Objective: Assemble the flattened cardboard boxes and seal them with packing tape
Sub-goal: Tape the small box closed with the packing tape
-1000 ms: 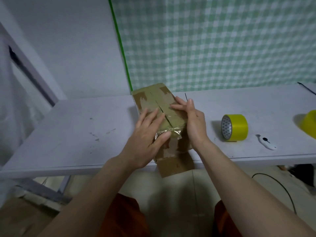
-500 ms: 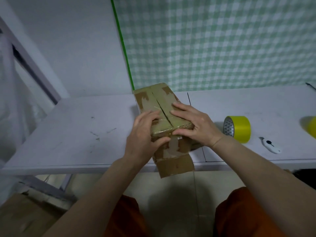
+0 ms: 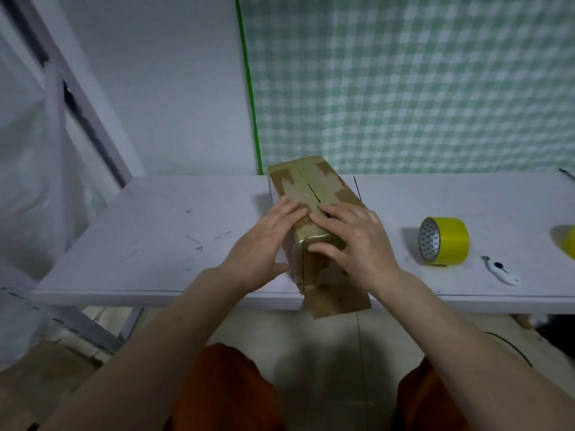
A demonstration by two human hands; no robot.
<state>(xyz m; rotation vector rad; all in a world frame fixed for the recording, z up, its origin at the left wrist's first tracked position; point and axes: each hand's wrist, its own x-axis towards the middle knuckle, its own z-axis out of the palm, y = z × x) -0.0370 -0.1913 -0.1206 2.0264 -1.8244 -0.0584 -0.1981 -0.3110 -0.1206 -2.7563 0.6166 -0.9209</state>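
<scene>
A brown cardboard box stands on the white table, its top flaps closed along a centre seam under clear tape. A loose flap hangs past the table's front edge. My left hand lies on the box's near left corner, fingers flat on the top, thumb low by its left side. My right hand presses straight fingers on the top by the seam, thumb against the taped near face. A yellow tape roll lies on its side to the right of the box.
A white utility knife lies near the table's front edge, right of the roll. A second yellow roll shows at the right frame edge. A green checked cloth hangs behind the table. My orange-clad knees sit below the table edge.
Both hands slid toward the box's near end and flattened on the tape; the right hand moved from the box's right side onto its top and front. The box stayed put.
</scene>
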